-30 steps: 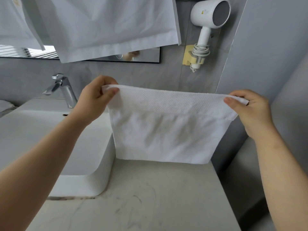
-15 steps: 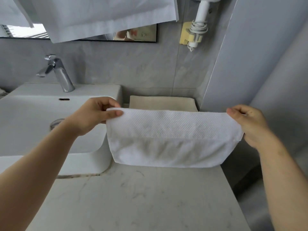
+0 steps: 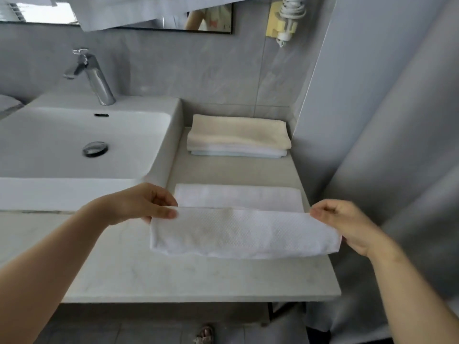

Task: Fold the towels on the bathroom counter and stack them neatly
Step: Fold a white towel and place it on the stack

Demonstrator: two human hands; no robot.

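A white textured towel (image 3: 243, 232) lies partly on the marble counter (image 3: 173, 274), its far part flat and its near part lifted into a fold. My left hand (image 3: 141, 203) pinches the fold's left corner. My right hand (image 3: 347, 224) pinches the right corner near the counter's right edge. Against the back wall sits a stack of folded towels (image 3: 238, 136), cream on top, white and pale blue beneath.
A white basin (image 3: 161, 155) with a chrome tap (image 3: 94, 78) fills the left. A grey wall (image 3: 372, 120) closes the right side. A hair dryer holder (image 3: 285, 23) hangs above, and white cloth (image 3: 139, 11) drapes over the mirror.
Both hands have lowered the towel from hanging in the air down onto the counter, laying its lower part flat. The view tilted down, revealing the folded stack at the back.
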